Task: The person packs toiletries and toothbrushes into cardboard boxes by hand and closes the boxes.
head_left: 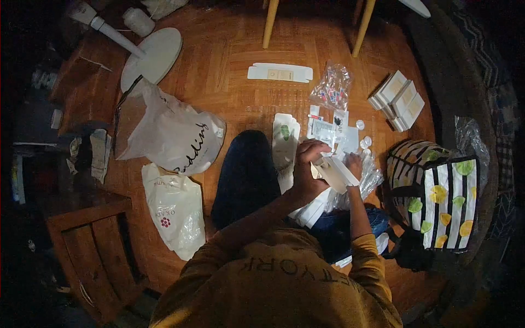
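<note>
My left hand (310, 170) is wrapped round a small white carton (340, 176), which is tilted with its near end open. Just right of it, my right hand (353, 165) has its fingers curled beside the carton's far side. The carton partly covers that hand, so what its fingers hold, if anything, is hidden. Beyond the hands lie printed white sheets (324, 131) and a few small clear round pieces (365, 142). A stack of flat white cartons with a green print (284, 131) rests left of my left hand. Clear plastic wrapping (371, 183) is bunched below my right hand.
One flattened carton (280, 72) lies farther out, near a clear bag of small coloured items (331, 90). Several white boxes (399, 101) are piled at right, above a striped bag (437, 197). Plastic bags (175, 131) lie left of my knee. Wooden legs (269, 24) stand at the top.
</note>
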`<move>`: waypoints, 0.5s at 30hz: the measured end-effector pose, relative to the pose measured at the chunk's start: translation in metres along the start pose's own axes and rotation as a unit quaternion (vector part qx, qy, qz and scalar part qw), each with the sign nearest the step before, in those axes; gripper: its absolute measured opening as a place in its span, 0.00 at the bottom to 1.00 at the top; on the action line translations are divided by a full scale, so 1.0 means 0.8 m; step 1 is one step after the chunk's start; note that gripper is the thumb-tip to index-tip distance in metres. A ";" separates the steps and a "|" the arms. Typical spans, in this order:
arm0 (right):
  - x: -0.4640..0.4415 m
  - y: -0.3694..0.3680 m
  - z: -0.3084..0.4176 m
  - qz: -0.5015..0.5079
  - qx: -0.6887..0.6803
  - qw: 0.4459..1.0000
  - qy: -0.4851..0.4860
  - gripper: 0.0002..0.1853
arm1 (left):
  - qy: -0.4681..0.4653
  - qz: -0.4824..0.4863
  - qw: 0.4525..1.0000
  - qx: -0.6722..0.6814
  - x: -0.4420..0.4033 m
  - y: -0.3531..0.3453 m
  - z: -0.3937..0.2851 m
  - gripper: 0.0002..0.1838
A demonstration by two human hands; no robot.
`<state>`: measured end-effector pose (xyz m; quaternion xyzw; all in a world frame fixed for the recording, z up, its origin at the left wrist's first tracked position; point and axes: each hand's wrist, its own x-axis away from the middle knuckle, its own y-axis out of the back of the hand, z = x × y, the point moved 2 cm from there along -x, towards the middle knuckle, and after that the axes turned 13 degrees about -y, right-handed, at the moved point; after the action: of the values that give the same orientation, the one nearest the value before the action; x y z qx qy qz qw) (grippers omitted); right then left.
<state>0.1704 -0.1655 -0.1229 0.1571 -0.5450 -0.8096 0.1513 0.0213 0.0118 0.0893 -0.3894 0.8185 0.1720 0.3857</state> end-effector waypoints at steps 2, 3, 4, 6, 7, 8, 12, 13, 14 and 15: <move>-0.012 0.000 0.001 0.105 0.001 0.993 -0.055 0.22 | -0.003 0.006 1.000 -0.022 -0.004 0.002 -0.006 0.39; -0.020 0.011 0.015 0.104 0.001 0.993 -0.052 0.22 | -0.002 0.014 0.999 -0.043 -0.006 0.003 -0.008 0.39; -0.029 0.020 0.027 0.117 0.010 0.988 -0.099 0.21 | -0.003 0.012 0.999 -0.044 -0.007 0.004 -0.011 0.39; -0.043 0.017 0.031 0.128 0.018 0.981 -0.143 0.21 | 0.019 0.032 0.997 -0.062 -0.010 0.006 -0.013 0.39; -0.051 0.018 0.038 0.090 0.001 0.989 -0.119 0.21 | 0.016 0.030 0.997 -0.064 -0.010 0.005 -0.012 0.39; -0.059 0.014 0.041 0.053 -0.017 0.994 -0.095 0.22 | 0.005 0.003 0.999 -0.046 -0.011 0.004 -0.012 0.39; -0.078 -0.020 0.049 0.125 -0.073 0.987 -0.073 0.28 | 0.007 0.000 0.998 -0.057 -0.014 0.006 -0.010 0.40; -0.075 -0.026 0.049 0.131 -0.078 0.987 -0.052 0.29 | 0.009 0.001 0.998 -0.057 -0.014 0.007 -0.009 0.40; -0.071 -0.023 0.054 0.132 -0.078 0.987 -0.054 0.29 | 0.000 -0.012 0.999 -0.046 -0.014 0.007 -0.007 0.40; -0.066 -0.016 0.064 0.133 -0.047 0.989 -0.034 0.29 | -0.009 -0.024 0.999 -0.035 -0.014 0.008 -0.005 0.39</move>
<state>0.1960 -0.0961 -0.1121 0.0480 -0.5269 -0.8120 0.2465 0.0188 0.0190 0.1007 -0.4209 0.7986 0.1950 0.3834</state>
